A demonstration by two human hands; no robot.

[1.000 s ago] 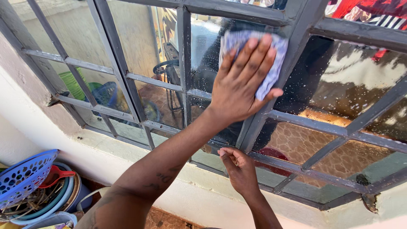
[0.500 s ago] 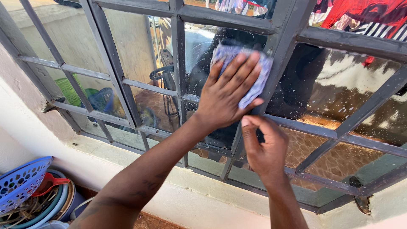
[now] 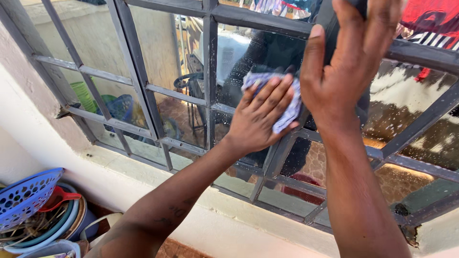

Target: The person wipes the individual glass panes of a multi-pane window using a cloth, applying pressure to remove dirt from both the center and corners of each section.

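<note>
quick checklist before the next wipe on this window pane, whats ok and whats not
1. Cloth pressed flat on the glass under the left hand: ok.
2. Right hand steadying on the window frame: ok; whether it grips is unclear.
3. Pane right of the frame free of droplets: not ok, spotted.
4. Pane being wiped clean: cannot tell, reflections.
5. Blue basket below clear of the arms: ok.
</note>
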